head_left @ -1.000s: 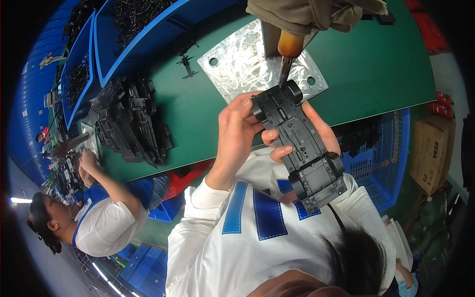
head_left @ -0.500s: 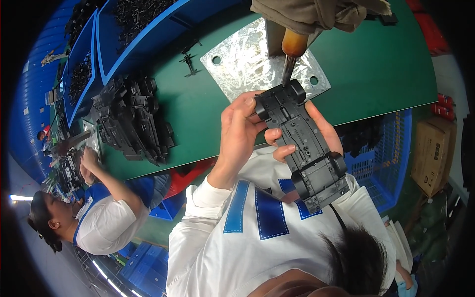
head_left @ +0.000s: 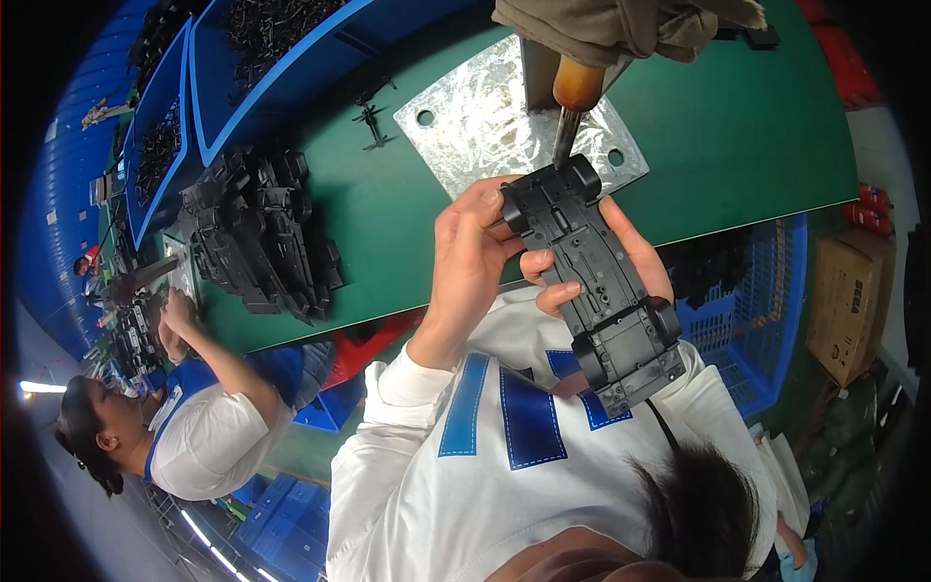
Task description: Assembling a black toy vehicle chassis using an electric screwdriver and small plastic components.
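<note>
A black plastic toy car chassis (head_left: 596,276) is tilted in front of my chest, its far end over the edge of a metal plate (head_left: 465,116). My left hand (head_left: 467,257) pinches the chassis near the far left wheel arch. Around its middle wraps my right hand (head_left: 635,254), with fingertips showing on the left side of the chassis. Above the far end, a soldering iron (head_left: 574,97) with an orange handle points down. Its tip meets or almost meets the plastic; I cannot tell which. Brown cloth (head_left: 621,24) covers the iron's top.
Stacked black chassis (head_left: 257,233) lie on the green table (head_left: 378,213) at left. Blue bins (head_left: 267,97) behind them hold small black parts, and one loose part (head_left: 370,126) lies nearby. A blue crate (head_left: 766,320) and cardboard box (head_left: 849,301) stand right; a co-worker (head_left: 208,427) works left.
The chassis and both hands have barely moved. The co-worker's hand at the left has shifted very slightly.
</note>
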`<move>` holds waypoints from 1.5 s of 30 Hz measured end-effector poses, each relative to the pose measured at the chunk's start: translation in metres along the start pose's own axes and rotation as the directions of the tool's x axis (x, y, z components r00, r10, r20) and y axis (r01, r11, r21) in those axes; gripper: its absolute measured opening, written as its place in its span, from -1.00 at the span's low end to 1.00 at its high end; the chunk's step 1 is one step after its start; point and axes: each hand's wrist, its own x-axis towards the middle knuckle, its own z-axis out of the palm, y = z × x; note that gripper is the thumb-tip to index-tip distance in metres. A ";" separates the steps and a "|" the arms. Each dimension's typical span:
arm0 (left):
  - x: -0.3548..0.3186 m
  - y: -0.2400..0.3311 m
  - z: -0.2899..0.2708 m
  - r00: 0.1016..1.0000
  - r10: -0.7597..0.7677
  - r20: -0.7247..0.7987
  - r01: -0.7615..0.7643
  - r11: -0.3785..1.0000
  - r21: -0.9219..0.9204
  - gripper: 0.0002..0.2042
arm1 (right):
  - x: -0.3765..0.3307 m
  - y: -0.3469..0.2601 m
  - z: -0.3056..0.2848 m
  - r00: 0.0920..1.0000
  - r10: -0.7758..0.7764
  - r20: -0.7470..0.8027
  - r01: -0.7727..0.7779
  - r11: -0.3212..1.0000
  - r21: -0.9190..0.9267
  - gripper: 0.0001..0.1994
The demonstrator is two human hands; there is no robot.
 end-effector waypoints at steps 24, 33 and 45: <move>0.002 -0.001 0.006 1.000 0.002 -0.029 -0.002 1.000 0.006 -0.59 | 0.000 0.000 0.001 1.000 -0.020 0.003 0.020 1.000 0.017 -0.46; 0.001 0.000 0.000 1.000 -0.018 -0.005 0.018 0.999 -0.031 -0.60 | 0.000 -0.001 0.000 1.000 -0.001 0.018 0.001 1.000 0.016 -0.47; 0.002 -0.004 0.007 0.996 0.028 -0.085 -0.026 0.999 0.026 -0.56 | 0.000 0.001 0.002 0.999 -0.024 0.021 0.025 0.999 -0.033 -0.46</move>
